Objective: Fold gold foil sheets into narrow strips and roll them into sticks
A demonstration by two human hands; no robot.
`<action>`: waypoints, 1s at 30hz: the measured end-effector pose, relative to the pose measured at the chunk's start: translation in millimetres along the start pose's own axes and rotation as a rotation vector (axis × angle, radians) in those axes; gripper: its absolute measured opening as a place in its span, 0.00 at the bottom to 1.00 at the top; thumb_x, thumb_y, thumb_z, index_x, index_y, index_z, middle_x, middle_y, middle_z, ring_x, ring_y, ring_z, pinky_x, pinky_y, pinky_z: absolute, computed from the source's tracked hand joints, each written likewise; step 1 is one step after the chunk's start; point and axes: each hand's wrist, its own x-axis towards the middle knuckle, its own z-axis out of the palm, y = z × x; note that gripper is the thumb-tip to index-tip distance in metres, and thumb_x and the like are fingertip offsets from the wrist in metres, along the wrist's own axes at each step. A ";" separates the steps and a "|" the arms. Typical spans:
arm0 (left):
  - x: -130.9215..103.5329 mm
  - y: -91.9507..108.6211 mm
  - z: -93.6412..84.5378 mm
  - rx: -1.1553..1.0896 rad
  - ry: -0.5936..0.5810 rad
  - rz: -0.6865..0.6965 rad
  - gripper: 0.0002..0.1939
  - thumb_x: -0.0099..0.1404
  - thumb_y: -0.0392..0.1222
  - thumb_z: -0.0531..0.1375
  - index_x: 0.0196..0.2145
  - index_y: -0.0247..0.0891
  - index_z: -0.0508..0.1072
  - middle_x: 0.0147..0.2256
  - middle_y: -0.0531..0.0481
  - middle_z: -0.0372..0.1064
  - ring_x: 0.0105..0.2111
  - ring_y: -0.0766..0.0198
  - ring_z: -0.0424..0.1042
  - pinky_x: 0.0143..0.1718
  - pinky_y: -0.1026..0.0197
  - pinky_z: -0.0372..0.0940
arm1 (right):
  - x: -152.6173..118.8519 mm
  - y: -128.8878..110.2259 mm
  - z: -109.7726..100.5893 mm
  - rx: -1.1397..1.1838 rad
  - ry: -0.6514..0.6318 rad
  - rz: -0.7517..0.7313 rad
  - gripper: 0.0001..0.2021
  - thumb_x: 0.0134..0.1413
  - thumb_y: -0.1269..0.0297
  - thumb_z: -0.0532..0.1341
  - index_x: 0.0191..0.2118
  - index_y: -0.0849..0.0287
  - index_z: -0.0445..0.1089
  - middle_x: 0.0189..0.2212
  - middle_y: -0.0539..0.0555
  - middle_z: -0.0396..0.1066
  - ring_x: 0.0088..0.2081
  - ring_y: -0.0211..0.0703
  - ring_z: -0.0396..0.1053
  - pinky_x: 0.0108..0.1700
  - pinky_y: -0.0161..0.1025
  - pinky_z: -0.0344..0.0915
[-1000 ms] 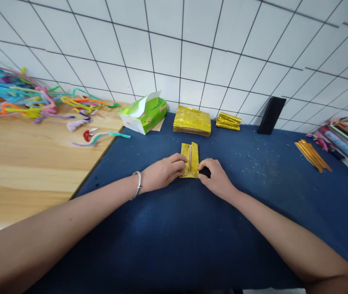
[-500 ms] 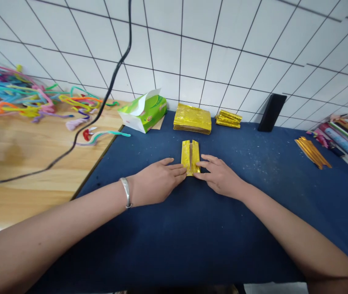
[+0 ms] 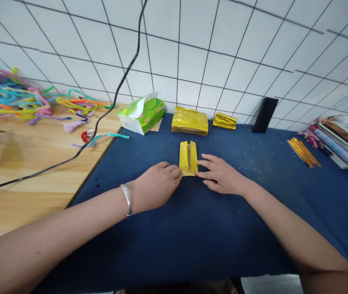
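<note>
A small sheet of gold foil paper (image 3: pixel 184 159) lies on the dark blue cloth, its two long sides folded inward so that a brown strip shows down the middle. With fingers bent and close together, my left hand (image 3: pixel 158 183) pinches the sheet's lower left corner; the thumb is hidden. A silver bracelet (image 3: pixel 126 199) circles that wrist. On the other side, my right hand (image 3: pixel 222 174) has its fingers spread, the tips at the paper's lower right edge. Behind the sheet sits a stack of gold foil paper (image 3: pixel 189 121).
Along the tiled wall stand a green tissue pack (image 3: pixel 149 114), folded gold pieces (image 3: pixel 224 121) and a black upright object (image 3: pixel 264 115). More folded strips (image 3: pixel 303 152) lie at right, near books (image 3: pixel 342 143). A black cable (image 3: pixel 118 87) crosses the left, over colourful pipe cleaners (image 3: pixel 36 100).
My left fingers have drawn back from lying flat on the paper and curled at its lower left corner. My right fingertips have shifted off its face to the edge. The view tilts slightly.
</note>
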 end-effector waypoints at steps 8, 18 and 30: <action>5.0 1.8 6.3 -0.032 -0.070 0.038 0.12 0.64 0.38 0.49 0.40 0.33 0.70 0.38 0.42 0.67 0.39 0.57 0.64 0.42 0.56 0.57 | 5.5 -23.6 3.7 -0.032 0.028 -0.007 0.18 0.57 0.64 0.54 0.52 0.64 0.65 0.47 0.61 0.68 0.55 0.53 0.56 0.52 0.52 0.57; 7.6 15.5 4.5 -0.025 -0.016 -0.042 0.20 0.66 0.42 0.48 0.54 0.35 0.61 0.40 0.43 0.67 0.40 0.56 0.65 0.40 0.55 0.57 | 4.1 -19.0 6.9 0.069 0.036 0.012 0.15 0.54 0.66 0.56 0.48 0.62 0.67 0.43 0.60 0.68 0.49 0.50 0.60 0.48 0.50 0.61; 13.9 10.8 10.8 -0.071 0.012 -0.067 0.20 0.67 0.48 0.48 0.50 0.35 0.65 0.47 0.40 0.67 0.50 0.54 0.63 0.49 0.52 0.54 | 6.3 -29.4 11.8 0.186 0.064 -0.064 0.16 0.55 0.61 0.56 0.49 0.58 0.67 0.43 0.57 0.69 0.48 0.47 0.62 0.50 0.48 0.58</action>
